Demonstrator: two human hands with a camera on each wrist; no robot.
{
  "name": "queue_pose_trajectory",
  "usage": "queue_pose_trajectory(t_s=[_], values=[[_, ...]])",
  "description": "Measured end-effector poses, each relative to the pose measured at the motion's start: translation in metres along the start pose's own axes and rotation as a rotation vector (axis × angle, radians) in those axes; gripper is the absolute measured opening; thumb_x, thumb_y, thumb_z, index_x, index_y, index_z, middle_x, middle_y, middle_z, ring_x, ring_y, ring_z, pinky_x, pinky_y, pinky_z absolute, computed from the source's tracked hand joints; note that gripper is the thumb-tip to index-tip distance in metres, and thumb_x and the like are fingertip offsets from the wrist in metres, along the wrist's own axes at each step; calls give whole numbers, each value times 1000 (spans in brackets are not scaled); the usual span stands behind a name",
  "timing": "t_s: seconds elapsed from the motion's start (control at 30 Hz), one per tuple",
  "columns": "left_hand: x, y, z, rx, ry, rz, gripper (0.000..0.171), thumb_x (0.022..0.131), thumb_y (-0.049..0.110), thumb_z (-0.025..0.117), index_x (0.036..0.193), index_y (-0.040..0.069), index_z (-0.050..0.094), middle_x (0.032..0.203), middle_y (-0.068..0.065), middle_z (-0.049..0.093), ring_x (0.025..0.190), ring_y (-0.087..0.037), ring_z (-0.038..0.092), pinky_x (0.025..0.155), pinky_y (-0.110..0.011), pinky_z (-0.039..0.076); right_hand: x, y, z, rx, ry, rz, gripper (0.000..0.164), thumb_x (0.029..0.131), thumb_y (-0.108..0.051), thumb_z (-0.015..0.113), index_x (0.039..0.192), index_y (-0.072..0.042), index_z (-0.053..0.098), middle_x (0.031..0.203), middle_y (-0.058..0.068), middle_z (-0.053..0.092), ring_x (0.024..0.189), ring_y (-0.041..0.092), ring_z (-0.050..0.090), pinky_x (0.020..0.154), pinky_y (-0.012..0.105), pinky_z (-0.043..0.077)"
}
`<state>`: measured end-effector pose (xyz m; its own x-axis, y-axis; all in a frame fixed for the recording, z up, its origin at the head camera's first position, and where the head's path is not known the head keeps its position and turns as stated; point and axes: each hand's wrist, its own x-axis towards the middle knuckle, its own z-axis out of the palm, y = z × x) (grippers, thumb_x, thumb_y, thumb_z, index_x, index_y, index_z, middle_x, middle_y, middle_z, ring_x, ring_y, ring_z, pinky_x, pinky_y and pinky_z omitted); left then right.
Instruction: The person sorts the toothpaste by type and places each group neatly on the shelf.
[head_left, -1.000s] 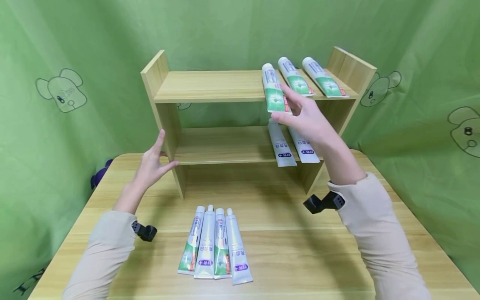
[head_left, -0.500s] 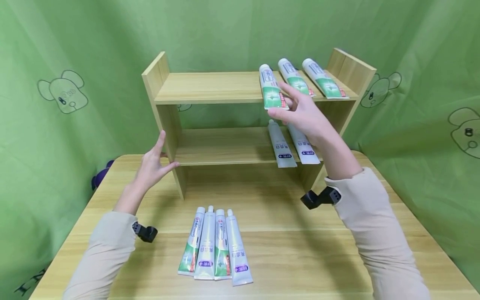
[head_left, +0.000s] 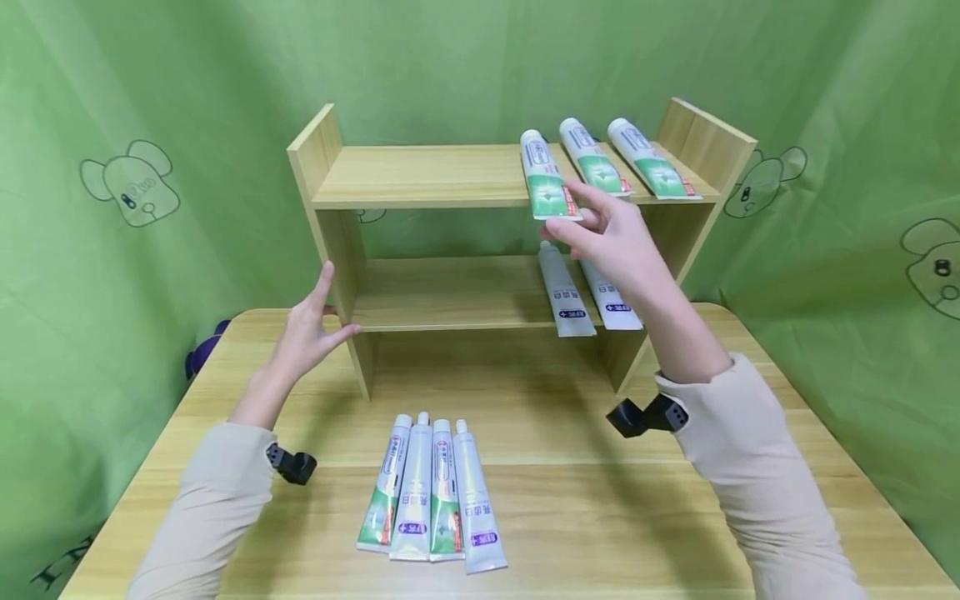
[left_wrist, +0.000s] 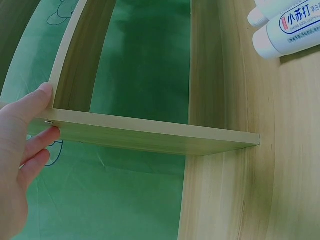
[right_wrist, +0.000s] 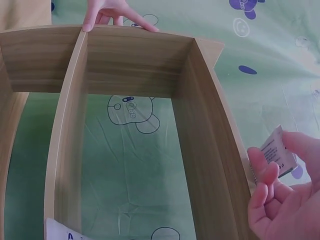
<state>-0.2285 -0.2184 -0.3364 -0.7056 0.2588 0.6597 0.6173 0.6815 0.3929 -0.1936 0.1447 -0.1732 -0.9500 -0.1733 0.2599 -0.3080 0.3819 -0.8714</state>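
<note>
A white and green toothpaste tube (head_left: 545, 177) lies at the front of the top shelf, its flat end over the edge. My right hand (head_left: 611, 233) holds that flat end between thumb and fingers. In the right wrist view the tube's end (right_wrist: 277, 152) shows between the fingers. My left hand (head_left: 303, 329) grips the left side panel of the wooden shelf unit (head_left: 435, 204), thumb on the front edge of the middle board and other fingers on the outer face. Two more green tubes (head_left: 596, 158) lie to the right on the top board.
Two white tubes with purple labels (head_left: 566, 292) lie on the middle board at the right. Several tubes (head_left: 416, 492) lie side by side on the wooden table (head_left: 570, 517) in front. A green curtain (head_left: 450, 67) hangs behind, and a purple object (head_left: 201, 354) shows at the left.
The held tube has moved slightly left and settled lower on the top board. My right hand has then shifted a little down and right. The left hand stays on the side panel.
</note>
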Motion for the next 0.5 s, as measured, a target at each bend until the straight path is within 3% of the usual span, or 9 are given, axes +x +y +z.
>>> queue_pose_trajectory(t_s=[0.33,0.5], values=[[1,1,-1,2,-17,-25,121,67,1,78,142,46,-6,132,-35,38,85,-42,61,67,-48,54,8,-1,6,-120,80,-39,57,90,-27,57,139,-7,36,75,-5,66,55,10,49,54,19,45],[0,1,-1,0,-22,-36,121,67,2,77,142,46,-7,134,-34,36,86,-42,61,67,-48,54,13,0,9,-125,108,-36,56,90,-26,57,138,-6,37,69,-5,65,50,8,49,49,19,44]])
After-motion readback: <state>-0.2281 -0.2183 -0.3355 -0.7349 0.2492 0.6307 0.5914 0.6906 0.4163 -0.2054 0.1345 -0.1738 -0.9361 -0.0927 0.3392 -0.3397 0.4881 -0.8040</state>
